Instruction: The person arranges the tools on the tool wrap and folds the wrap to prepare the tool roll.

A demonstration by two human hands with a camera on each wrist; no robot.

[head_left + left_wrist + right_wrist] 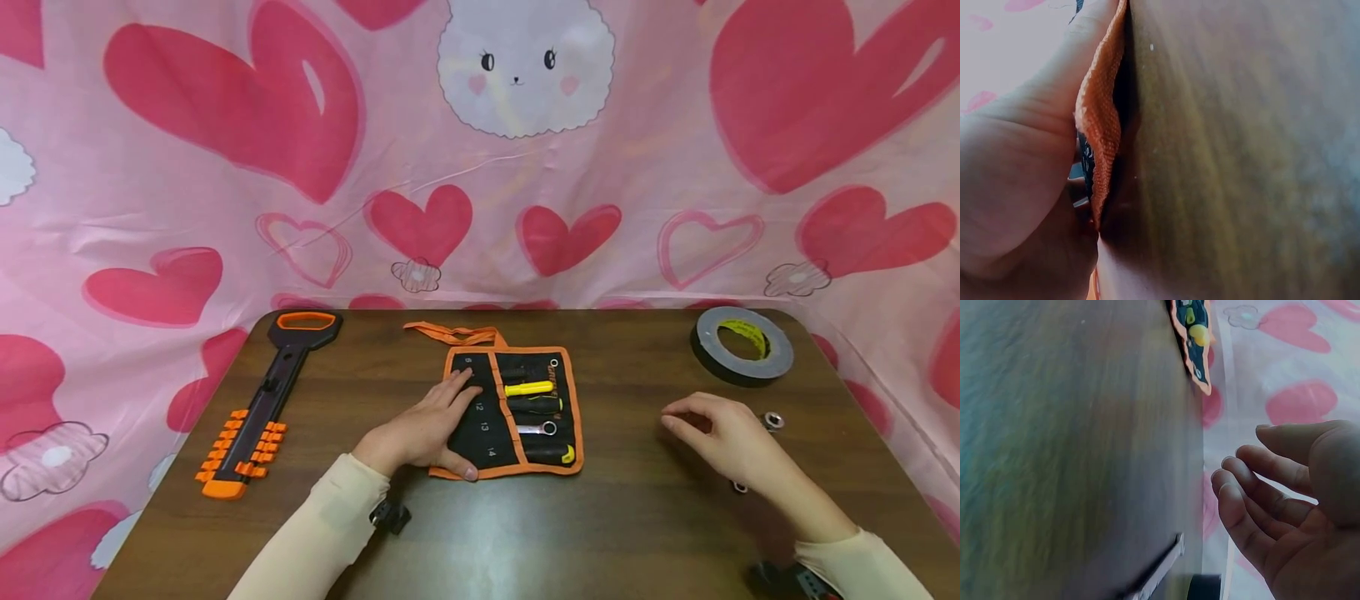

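Observation:
A black tool pouch with orange trim (468, 429) lies unrolled on the table. Its left pockets carry printed sizes, such as 12, 13 and 14. In the right-hand pockets sit a yellow-handled tool (529, 388), black-and-yellow handles (551, 453) and a ring-ended wrench (549, 428). My left hand (420, 427) rests on the pouch's left side with fingers extended; the left wrist view shows it against the orange edge (1102, 119). Above the table at the right, my right hand (716, 437) hovers with fingers loosely bent and nothing held. Beneath it lies a metal wrench (1161, 570), partly hidden in the head view.
A black-and-orange rack (285, 375) with orange clips lies at the left. At the back right is a roll of grey tape (776, 350). An orange strap (450, 335) trails from the pouch's top. A heart-patterned pink cloth (480, 158) hangs behind the table.

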